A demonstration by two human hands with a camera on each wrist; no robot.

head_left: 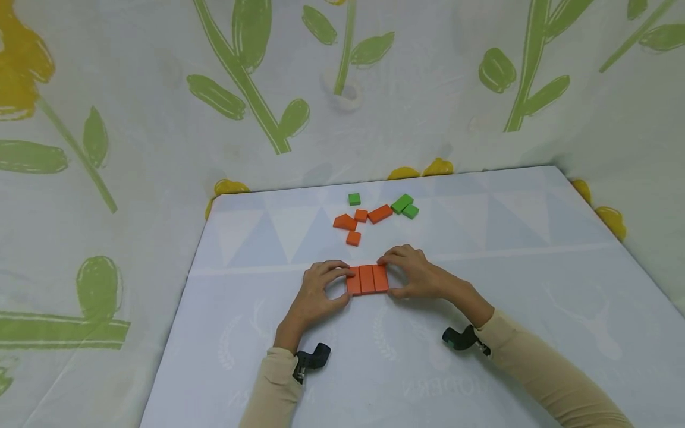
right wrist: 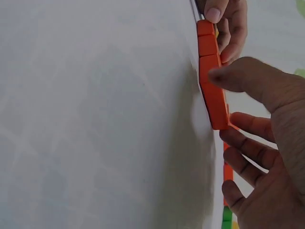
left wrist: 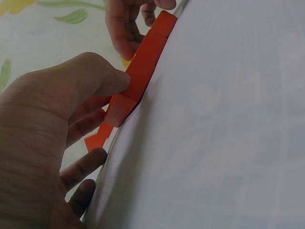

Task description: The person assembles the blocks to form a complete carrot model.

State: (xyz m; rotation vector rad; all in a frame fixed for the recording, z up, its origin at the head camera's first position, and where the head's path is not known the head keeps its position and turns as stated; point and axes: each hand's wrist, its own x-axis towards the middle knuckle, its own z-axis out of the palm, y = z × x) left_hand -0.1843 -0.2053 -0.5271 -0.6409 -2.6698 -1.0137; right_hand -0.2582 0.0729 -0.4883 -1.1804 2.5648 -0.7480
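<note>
Three orange rectangular blocks (head_left: 367,280) stand side by side in a flat row on the table. At the row's left end, my left hand (head_left: 317,292) pinches the outer block between thumb and forefinger. My right hand (head_left: 416,274) spans the right-end block, its thumb at the near edge and a finger at the far edge. The left wrist view shows the left thumb (left wrist: 112,81) against the orange block (left wrist: 143,62). In the right wrist view the right thumb (right wrist: 233,76) lies on the near face of the orange row (right wrist: 212,95), with other fingers spread beyond.
Farther back lie loose orange blocks, among them a slanted one (head_left: 345,222), a small square one (head_left: 353,238) and a rectangular one (head_left: 380,214). Green blocks (head_left: 402,203) lie near them. Patterned cloth (head_left: 407,119) rises behind the pale table (head_left: 481,279).
</note>
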